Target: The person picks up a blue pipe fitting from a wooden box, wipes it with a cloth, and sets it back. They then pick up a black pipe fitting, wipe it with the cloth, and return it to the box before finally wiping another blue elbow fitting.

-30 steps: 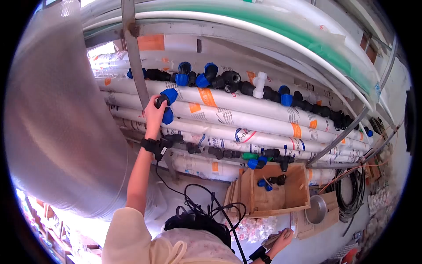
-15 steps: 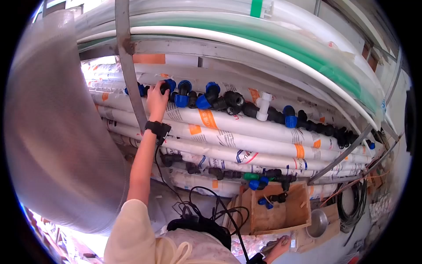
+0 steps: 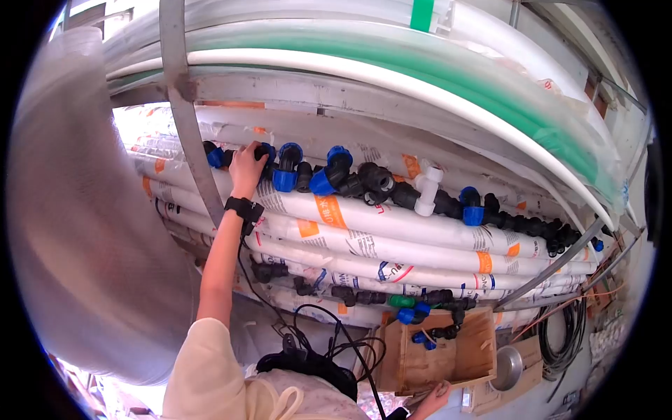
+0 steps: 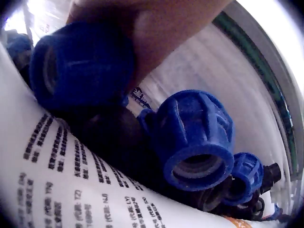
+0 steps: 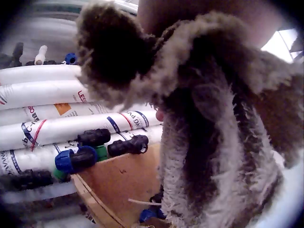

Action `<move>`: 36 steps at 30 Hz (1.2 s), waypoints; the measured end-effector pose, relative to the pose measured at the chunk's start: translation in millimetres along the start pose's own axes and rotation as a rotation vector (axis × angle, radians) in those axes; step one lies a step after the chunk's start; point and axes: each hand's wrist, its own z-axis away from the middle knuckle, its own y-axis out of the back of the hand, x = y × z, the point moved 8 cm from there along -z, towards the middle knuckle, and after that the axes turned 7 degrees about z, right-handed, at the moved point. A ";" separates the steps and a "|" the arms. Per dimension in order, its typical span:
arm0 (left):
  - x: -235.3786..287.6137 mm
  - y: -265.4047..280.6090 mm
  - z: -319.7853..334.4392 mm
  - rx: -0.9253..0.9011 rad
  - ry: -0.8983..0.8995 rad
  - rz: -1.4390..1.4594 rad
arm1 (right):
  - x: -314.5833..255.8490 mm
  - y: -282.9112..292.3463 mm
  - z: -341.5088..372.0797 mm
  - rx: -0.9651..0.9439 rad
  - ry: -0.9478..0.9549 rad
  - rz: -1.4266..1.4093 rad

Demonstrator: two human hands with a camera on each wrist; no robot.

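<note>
My left hand [image 3: 246, 170] grips a black pipe elbow with blue end nuts [image 3: 266, 152] at the left end of the fitting row on the upper white pipes [image 3: 392, 210]. In the left wrist view one blue nut [image 4: 83, 66] shows just below the hand, close over the printed pipe wrap. Beside it stands another blue-nutted elbow [image 3: 286, 168]. My right hand [image 3: 434, 399], low by the wooden box, holds a fluffy grey-brown cloth [image 5: 218, 118] that hangs down in folds in the right wrist view.
More black fittings and a white tee [image 3: 428, 190] continue rightward. A lower row [image 3: 367, 297] lies above the wooden box [image 3: 476, 350], which contains a few fittings. A metal upright [image 3: 183, 119] and a large wrapped roll [image 3: 105, 231] stand left. Cables [image 3: 336, 336] hang below.
My left hand has carried the elbow up from in front of the pipes to the upper fitting row, beside the other fittings. The right hand still holds the cloth low down.
</note>
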 end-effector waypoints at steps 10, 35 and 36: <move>-1.7 -8.3 -1.7 -0.035 0.021 0.006 | 33.1 -11.8 -0.6 -0.005 -0.040 -0.195; 75.6 88.1 77.2 0.189 -0.324 0.289 | 59.1 48.0 12.3 0.040 -0.093 -0.130; 80.4 91.3 88.1 0.165 -0.331 0.312 | 59.3 54.1 14.5 0.036 -0.099 -0.115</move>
